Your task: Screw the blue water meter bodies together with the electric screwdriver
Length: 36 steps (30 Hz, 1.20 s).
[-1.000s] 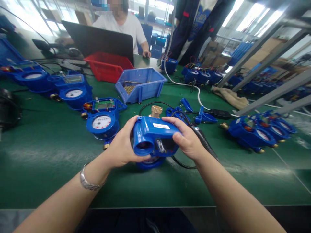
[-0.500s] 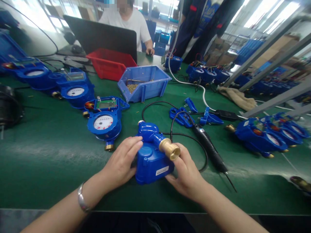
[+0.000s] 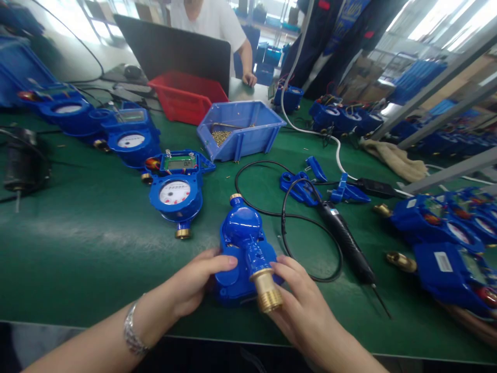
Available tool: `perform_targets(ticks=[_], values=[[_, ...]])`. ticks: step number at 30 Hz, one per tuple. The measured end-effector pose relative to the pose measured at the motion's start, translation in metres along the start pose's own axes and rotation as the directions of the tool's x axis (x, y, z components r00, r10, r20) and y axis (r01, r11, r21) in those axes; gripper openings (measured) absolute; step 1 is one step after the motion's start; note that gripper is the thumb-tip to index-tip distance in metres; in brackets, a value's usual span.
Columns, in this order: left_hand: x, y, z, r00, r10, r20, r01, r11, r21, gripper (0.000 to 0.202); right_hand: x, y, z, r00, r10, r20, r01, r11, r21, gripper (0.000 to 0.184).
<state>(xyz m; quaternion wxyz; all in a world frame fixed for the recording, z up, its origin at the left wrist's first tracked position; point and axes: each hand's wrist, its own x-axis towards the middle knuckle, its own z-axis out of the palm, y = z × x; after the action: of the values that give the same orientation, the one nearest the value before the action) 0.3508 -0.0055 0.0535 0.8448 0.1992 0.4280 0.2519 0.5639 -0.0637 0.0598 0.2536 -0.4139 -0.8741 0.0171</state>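
Observation:
A blue water meter (image 3: pixel 243 225) with brass threaded ends is turned underside up in front of me, held low over the green table. My left hand (image 3: pixel 202 277) grips its left side, with the thumb lying on the blue casing. On the other side, my right hand (image 3: pixel 301 295) has its fingers wrapped round the casing beside the large brass fitting (image 3: pixel 268 294). The meter's dial is hidden from view. To the left stands another blue water meter (image 3: pixel 175 192), dial up, its small display and circuit board showing.
A black electric screwdriver (image 3: pixel 344 241) with a looped cable lies right, near loose blue plastic parts (image 3: pixel 301 187). Behind are a blue bin (image 3: pixel 248 134) of small brass pieces and a red bin (image 3: pixel 178 98). Another water meter (image 3: pixel 450 274), apparently with a co-worker's hand beneath, is at the right edge.
The water meter in my hands has turned, its large brass fitting swinging down towards me. Another meter has come in at the right edge. The view has shifted slightly.

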Motion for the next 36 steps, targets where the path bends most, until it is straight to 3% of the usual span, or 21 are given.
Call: perform_targets(ticks=[2, 5, 7, 10, 13, 20, 25, 27, 30, 32, 33, 34, 36], values=[[0.001, 0.002, 0.0, 1.0, -0.006, 0.024, 0.006, 1.0, 0.005, 0.036, 0.009, 0.006, -0.023, 0.994, 0.053, 0.096, -0.067, 0.986, 0.15, 0.018], [0.003, 0.003, 0.001, 0.997, -0.031, 0.063, 0.031, 0.999, 0.013, 0.036, 0.027, 0.014, -0.041, 0.996, 0.052, 0.076, -0.063, 0.985, 0.159, 0.034], [0.004, 0.003, 0.001, 0.996, -0.035, 0.087, 0.033, 0.999, 0.018, 0.036, 0.04, 0.015, -0.039, 0.991, -0.064, 0.119, 0.059, 0.997, 0.047, 0.039], [0.004, 0.002, 0.001, 0.994, -0.017, 0.107, 0.012, 0.999, 0.045, 0.04, 0.057, 0.008, -0.026, 0.937, -0.258, 0.236, 0.276, 0.96, -0.043, 0.026], [0.003, 0.003, 0.001, 0.993, -0.01, 0.117, 0.002, 0.997, 0.071, 0.047, 0.067, 0.002, -0.021, 0.913, -0.332, 0.238, 0.358, 0.931, -0.072, 0.026], [0.002, 0.003, 0.0, 0.986, 0.053, 0.161, -0.063, 0.996, 0.062, 0.054, 0.079, -0.004, -0.021, 0.941, -0.237, 0.239, 0.274, 0.952, -0.134, 0.027], [0.007, 0.007, -0.008, 0.982, 0.056, 0.181, -0.071, 0.995, 0.073, 0.042, 0.087, -0.012, -0.01, 0.955, -0.211, 0.209, 0.242, 0.961, -0.137, 0.024], [0.01, 0.012, -0.011, 0.986, 0.043, 0.161, -0.057, 0.995, 0.084, 0.035, 0.098, -0.009, -0.019, 0.943, -0.186, 0.276, 0.208, 0.977, -0.053, 0.021], [0.015, 0.022, -0.017, 0.994, 0.019, 0.112, -0.03, 0.995, 0.095, 0.034, 0.125, 0.013, -0.034, 0.867, -0.217, 0.448, 0.112, 0.962, 0.249, 0.036], [0.018, 0.029, -0.022, 0.993, 0.001, 0.118, -0.011, 0.996, 0.084, 0.039, 0.15, 0.04, -0.031, 0.875, -0.114, 0.471, -0.056, 0.942, 0.331, 0.041], [0.02, 0.032, -0.025, 0.992, -0.006, 0.125, -0.003, 0.997, 0.079, 0.041, 0.164, 0.057, -0.023, 0.895, 0.046, 0.443, -0.186, 0.943, 0.277, 0.037], [0.022, 0.034, -0.028, 0.991, -0.011, 0.131, 0.001, 0.997, 0.075, 0.042, 0.177, 0.073, -0.01, 0.881, 0.265, 0.392, -0.347, 0.925, 0.156, 0.03], [0.024, 0.037, -0.033, 0.991, -0.003, 0.136, -0.006, 0.998, 0.066, 0.043, 0.201, 0.106, 0.023, 0.846, 0.436, 0.308, -0.463, 0.886, 0.018, 0.021]])
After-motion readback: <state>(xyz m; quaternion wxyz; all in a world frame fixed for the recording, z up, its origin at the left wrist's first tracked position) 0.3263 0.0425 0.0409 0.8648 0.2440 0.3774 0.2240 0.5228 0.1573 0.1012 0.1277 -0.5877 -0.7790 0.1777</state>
